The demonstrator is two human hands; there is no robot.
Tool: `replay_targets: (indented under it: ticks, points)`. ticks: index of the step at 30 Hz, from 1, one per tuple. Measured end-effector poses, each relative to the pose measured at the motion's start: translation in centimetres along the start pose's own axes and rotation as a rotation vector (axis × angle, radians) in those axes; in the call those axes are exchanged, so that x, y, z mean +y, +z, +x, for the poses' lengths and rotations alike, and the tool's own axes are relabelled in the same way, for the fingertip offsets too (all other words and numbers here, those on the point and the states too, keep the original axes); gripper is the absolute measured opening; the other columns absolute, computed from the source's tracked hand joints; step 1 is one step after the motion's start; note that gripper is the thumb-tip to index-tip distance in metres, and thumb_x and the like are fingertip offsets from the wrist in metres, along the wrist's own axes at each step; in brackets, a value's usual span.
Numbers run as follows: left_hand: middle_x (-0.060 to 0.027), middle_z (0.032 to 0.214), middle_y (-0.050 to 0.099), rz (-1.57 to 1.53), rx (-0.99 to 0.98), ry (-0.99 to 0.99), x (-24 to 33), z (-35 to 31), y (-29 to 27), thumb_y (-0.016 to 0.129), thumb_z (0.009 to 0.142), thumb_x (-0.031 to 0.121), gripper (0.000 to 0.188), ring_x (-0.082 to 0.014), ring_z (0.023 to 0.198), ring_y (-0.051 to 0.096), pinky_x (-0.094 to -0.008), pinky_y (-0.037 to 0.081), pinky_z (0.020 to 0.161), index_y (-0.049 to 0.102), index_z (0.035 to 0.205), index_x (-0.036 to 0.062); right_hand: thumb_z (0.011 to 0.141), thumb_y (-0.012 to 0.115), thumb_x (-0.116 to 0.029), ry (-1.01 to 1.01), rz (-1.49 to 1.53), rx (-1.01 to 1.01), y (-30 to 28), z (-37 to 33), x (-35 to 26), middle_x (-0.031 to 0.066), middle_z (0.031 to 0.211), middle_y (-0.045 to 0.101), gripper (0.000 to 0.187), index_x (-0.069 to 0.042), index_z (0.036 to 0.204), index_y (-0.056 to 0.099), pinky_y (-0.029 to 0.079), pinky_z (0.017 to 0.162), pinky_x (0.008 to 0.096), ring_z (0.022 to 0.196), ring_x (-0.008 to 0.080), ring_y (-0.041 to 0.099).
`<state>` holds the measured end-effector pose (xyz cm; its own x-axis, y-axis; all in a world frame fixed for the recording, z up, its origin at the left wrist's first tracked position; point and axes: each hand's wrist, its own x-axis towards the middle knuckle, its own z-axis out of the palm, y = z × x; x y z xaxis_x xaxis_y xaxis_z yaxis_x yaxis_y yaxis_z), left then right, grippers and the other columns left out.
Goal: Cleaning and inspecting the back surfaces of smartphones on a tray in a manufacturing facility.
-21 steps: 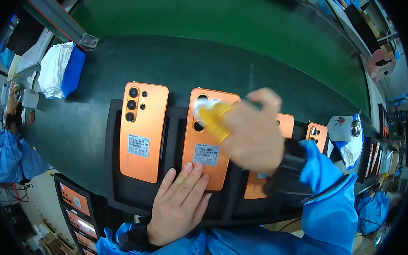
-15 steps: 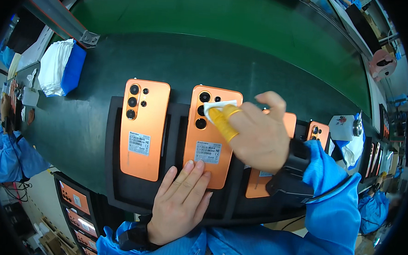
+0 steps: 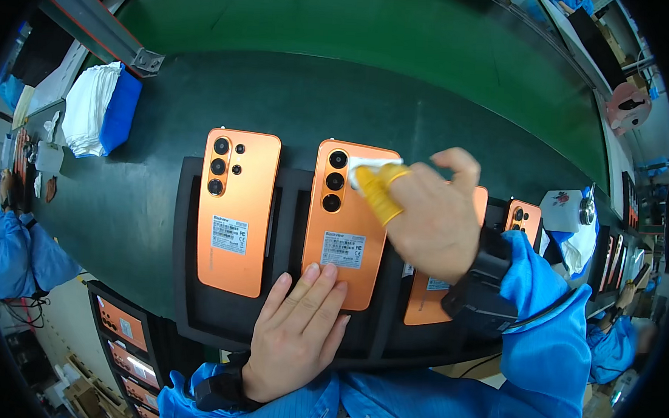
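Note:
An orange smartphone (image 3: 347, 217) lies back up on a black foam tray (image 3: 275, 323), its lenses at the far end and a label below them. My left hand (image 3: 297, 336) rests flat with its fingertips on the phone's lower end. Yellow finger cots cover fingers of my right hand (image 3: 436, 222), which press a folded white cloth (image 3: 363, 165) onto the phone beside the lens column. To the left lies another orange smartphone (image 3: 236, 211), untouched. A third orange smartphone (image 3: 424, 304) is partly hidden under my right hand and wrist.
A blue bin (image 3: 121, 114) of white cloths stands far left on the green bench (image 3: 340, 96). At right are a white dispenser bottle (image 3: 565, 208) and another phone (image 3: 523, 217). A lower tray of phones (image 3: 122, 323) sits at lower left. Other people's sleeves (image 3: 14, 256) show at the sides.
My right hand has slid the cloth slightly right, off the middle lenses to the area beside them. My left hand stays in place on the phone.

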<state>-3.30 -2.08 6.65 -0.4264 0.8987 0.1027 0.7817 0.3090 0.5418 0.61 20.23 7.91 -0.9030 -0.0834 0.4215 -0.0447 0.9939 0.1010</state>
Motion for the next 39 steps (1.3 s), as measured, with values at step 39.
replay_targets:
  ticks: [39]
  points:
    - [-0.0236,0.125,0.056,0.074,0.13,0.186,1.0,-0.8,0.1,0.063,0.085,0.017,0.037,-0.038,0.118,0.052,-0.0499,0.034,0.104,0.06,0.117,-0.0025,0.079,0.056,-0.011,0.421,0.011,-0.066,1.6,0.7,-0.9,0.0036,0.081,0.052,0.015,-0.007,0.091,0.064,0.033,0.086,0.0403,0.076,0.0177,0.059]
